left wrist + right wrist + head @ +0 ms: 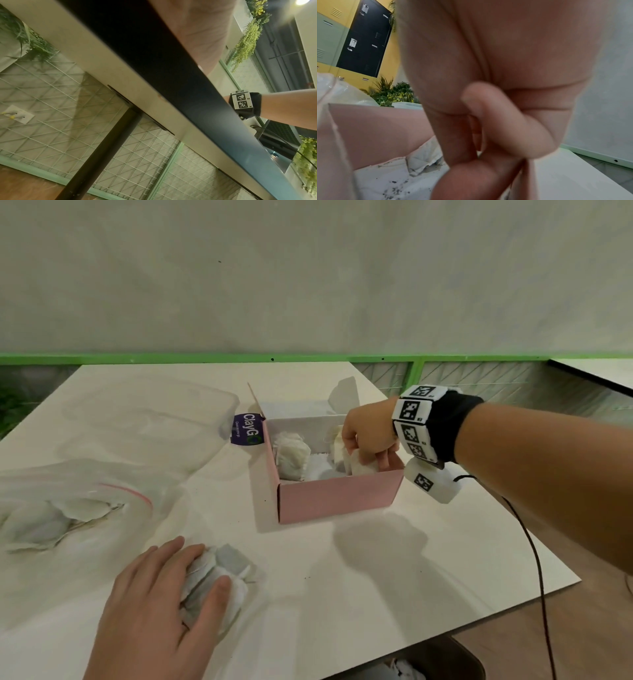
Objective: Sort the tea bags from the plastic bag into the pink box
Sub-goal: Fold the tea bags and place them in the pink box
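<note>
The pink box (337, 498) stands open at mid-table, with a stack of white tea bags (291, 457) against its left wall. My right hand (371, 451) reaches into the box's right side, fingers curled round a bunch of tea bags (358, 465). In the right wrist view the curled right hand (488, 151) fills the frame above the box's pink wall (376, 128) and a tea bag (423, 158) on the floor. My left hand (205, 565) grips a pile of tea bags (234, 563) on the table near the front edge. The plastic bag (68, 501) lies at the left, holding more tea bags.
A clear plastic container (154, 419) sits behind the bag, beside the box's purple label (248, 429). A black cable (534, 559) hangs from my right wrist over the table's right edge. The left wrist view shows only the table edge (171, 108) from below.
</note>
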A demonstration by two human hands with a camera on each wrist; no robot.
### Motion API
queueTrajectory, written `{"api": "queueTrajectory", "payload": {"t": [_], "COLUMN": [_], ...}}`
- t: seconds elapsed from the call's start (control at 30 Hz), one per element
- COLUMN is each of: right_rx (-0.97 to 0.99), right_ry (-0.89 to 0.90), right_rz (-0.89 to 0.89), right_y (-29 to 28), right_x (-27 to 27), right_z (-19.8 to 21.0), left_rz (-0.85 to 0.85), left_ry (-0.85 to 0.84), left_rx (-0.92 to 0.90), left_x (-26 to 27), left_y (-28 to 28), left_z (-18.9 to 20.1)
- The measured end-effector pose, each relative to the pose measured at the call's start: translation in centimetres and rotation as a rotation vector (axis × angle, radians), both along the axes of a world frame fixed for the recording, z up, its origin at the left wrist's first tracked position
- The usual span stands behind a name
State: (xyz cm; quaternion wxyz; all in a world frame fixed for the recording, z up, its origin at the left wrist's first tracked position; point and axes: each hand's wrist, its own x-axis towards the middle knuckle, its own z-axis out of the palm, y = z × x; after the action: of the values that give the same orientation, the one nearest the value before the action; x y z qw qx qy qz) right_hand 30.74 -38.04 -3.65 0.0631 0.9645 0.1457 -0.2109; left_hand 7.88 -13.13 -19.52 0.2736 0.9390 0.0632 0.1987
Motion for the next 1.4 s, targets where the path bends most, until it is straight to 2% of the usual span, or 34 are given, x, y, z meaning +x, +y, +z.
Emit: {"api": "queueTrajectory", "payload": {"t": [0.13, 0.27, 0.43, 0.6, 0.7, 0.77, 0.83, 0.93, 1.0, 1.23, 1.33, 1.4], "right_rx": [0.016, -0.086, -0.066, 0.265, 0.467, 0.464, 0.413, 0.189, 0.128, 0.237, 0.258, 0.329], "right_ry": [-0.101, -0.196, -0.263, -0.336, -0.129, 0.02, 0.081, 0.052, 0.008, -0.099, -0.113, -0.227], "right_rz": [0.018, 0.084, 0.066, -0.034, -0.093, -0.031, 0.04, 0.171, 0.229, 0.277, 0.245, 0.241], "right_y": [0.6, 1.1, 0.9, 0.6, 0.6, 0.5, 0.3, 0.2, 0.0, -0.7, -0.2, 0.2], "right_x": [0.0, -0.3, -0.4, -1.5, -3.3, -4.8, -6.2, -7.8, -8.3, -9.8, -10.5, -11.5], "right_z": [-0.1, 0.1, 0.6, 2.5, 2.4, 1.7, 0.9, -0.5, -1.2, -2.1, -1.8, -1.2], "left_rz": [-0.009, -0.025, -0.022, -0.015, -0.014, -0.021, -0.034, -0.051, -0.055, -0.054, -0.078, -0.079], "left_ry": [-0.01, -0.02, -0.039, -0.036, -0.038, -0.048, -0.052, -0.047, -0.044, -0.028, -0.017, -0.026], "left_rx": [-0.024, -0.021, -0.065, -0.114, -0.131, -0.147, -0.173, -0.199, -0.198, -0.192, -0.214, -0.268], "left_x": [0.0, 0.1, 0.2, 0.0, -0.1, -0.2, -0.3, -0.5, -0.6, -0.8, -0.9, -1.1], "left_y": [0.0, 0.2, 0.1, 0.0, 0.0, 0.0, 0.0, 0.0, 0.1, 0.0, -0.1, -0.2], "left_z": [0.1, 0.1, 0.2, 0.2, 0.2, 0.4, 0.6, 0.9, 0.9, 1.2, 1.6, 1.9]}}
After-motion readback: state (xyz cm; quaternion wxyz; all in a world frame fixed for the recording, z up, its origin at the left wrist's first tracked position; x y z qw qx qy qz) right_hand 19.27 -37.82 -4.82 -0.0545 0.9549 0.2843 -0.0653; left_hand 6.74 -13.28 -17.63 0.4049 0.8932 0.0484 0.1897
